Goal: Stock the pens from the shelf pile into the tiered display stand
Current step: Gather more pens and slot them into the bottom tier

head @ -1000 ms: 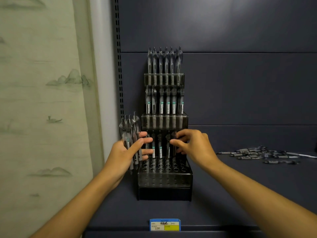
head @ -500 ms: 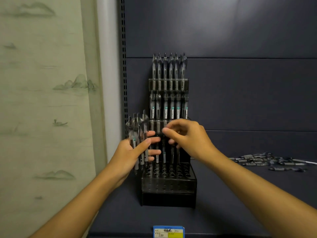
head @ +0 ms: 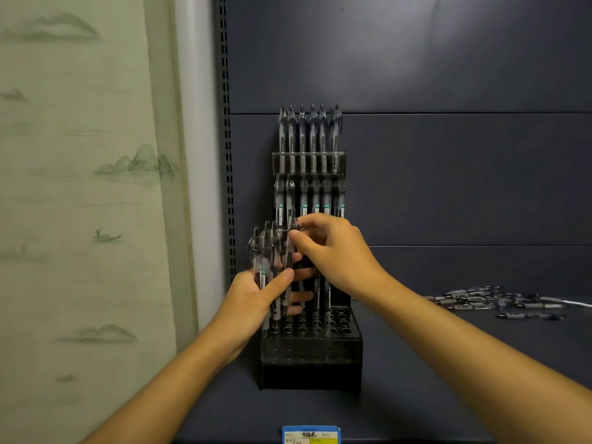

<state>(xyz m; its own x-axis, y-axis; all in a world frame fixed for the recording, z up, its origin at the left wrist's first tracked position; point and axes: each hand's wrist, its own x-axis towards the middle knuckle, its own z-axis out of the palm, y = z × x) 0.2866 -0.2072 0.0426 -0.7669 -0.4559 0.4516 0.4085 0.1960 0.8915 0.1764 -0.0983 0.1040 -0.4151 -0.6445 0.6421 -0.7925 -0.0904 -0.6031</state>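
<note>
A black tiered display stand (head: pixel 310 357) sits on the dark shelf against the back panel. Its top two tiers are full of upright clear pens, and a few pens stand in the third tier. The front tier shows open holes. My left hand (head: pixel 256 302) grips a bundle of clear pens (head: pixel 267 251) upright, just left of the stand. My right hand (head: pixel 333 251) pinches the top of one pen (head: pixel 290 248) at the right side of that bundle, in front of the stand's middle tiers. A loose pile of pens (head: pixel 490 302) lies on the shelf at the right.
A pale curtain with a mountain print (head: pixel 86 187) hangs at the left beside the slotted shelf upright (head: pixel 226 139). A blue and yellow price label (head: pixel 310 434) sits on the shelf's front edge. The shelf surface (head: pixel 448 363) runs between the stand and the pile.
My right hand has moved left from the stand's third tier to the bundle in my left hand and pinched one pen there. The view has shifted slightly.
</note>
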